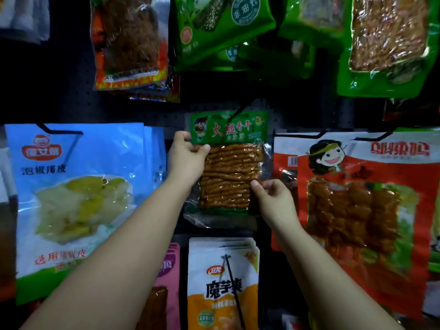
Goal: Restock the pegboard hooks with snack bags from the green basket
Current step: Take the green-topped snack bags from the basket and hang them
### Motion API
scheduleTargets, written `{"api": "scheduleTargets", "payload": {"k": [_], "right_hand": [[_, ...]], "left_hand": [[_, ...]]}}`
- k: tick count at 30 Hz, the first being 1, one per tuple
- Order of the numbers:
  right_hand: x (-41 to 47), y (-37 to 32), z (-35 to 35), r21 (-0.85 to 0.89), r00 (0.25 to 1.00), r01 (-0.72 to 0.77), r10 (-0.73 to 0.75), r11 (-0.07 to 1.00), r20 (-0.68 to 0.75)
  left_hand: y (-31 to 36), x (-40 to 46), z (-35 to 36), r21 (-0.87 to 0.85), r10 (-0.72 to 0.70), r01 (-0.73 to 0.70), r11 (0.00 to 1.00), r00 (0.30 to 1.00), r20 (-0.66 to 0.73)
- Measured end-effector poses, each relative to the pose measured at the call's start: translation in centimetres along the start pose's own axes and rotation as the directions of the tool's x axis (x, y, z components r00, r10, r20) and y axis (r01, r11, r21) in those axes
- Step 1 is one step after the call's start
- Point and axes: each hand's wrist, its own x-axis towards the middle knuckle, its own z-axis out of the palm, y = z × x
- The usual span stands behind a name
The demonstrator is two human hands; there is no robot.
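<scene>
- Pegboard (59, 98), dark and perforated, fills the view; most hooks already carry stock, so restocking looks well along, though the rows beyond the frame cannot be judged.
- Blue pickled-skin bags (76, 186) hang stacked several deep toward the pegboard's left edge; looks full.
- Red spicy-snack bags (362, 210) hang toward the right edge, at least two hooks side by side, overlapping.
- Green bags (221, 27) along the top edge and a flame-print bag (129, 41) just left of them are hung, tilted by the wide lens.
- White-and-orange konjac bags (222, 287) sit on a hook near the bottom edge, stacked, with pink bags (170, 270) just beside on the left.
- Green-topped dried-tofu bag (229, 163), the one in hand, is at the pegboard's centre; its header hole seems to be at the black hook (240, 110), but whether it is fully threaded on I cannot tell.
- Left hand (188, 158) pinches the bag's upper left edge, thumb on the front.
- Right hand (273, 198) pinches the lower right edge, fingers curled behind.
- Left to do, judged: seat and release this bag; green basket not in view, so remaining stock unknown.
</scene>
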Motion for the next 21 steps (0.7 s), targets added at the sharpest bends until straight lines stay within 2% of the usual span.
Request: {"api": "scheduleTargets", "payload": {"k": [3,5,7,12,14,17,21], "right_hand": [[0.7,0.3,0.7,-0.082,0.999,0.002,-0.004,0.997,-0.032],[0.7,0.4,0.9,-0.097,1.000,-0.019,0.018,0.995,-0.002],[0.3,0.5,1.0,-0.073,0.999,-0.037,0.039,0.997,0.033],[-2.2,1.5,1.0,0.010,0.998,0.043,-0.043,0.999,0.048],[-3.4,2.1,1.0,-0.022,0.996,0.077,-0.077,0.997,0.033],[-4.5,2.5,1.2,-0.080,0.994,0.107,-0.105,0.991,0.025],[-4.6,2.9,1.4,-0.071,0.994,0.106,-0.103,0.992,0.037]], "left_hand": [[-0.8,0.6,0.4,0.097,0.057,-0.052,0.994,0.997,-0.047],[-1.0,0.6,0.6,0.157,0.112,-0.097,0.983,0.989,-0.092],[-1.4,0.1,0.6,0.149,0.132,-0.113,0.982,0.983,-0.127],[-3.8,-3.4,-0.3,0.127,0.146,-0.128,0.984,0.978,-0.150],[-4.8,-5.1,-0.6,0.070,0.135,-0.127,0.989,0.983,-0.125],[-5.7,-7.0,-0.5,-0.059,0.106,-0.106,0.993,0.994,-0.002],[-6.2,-7.4,-0.5,-0.023,0.069,-0.068,0.997,0.997,0.036]]}}
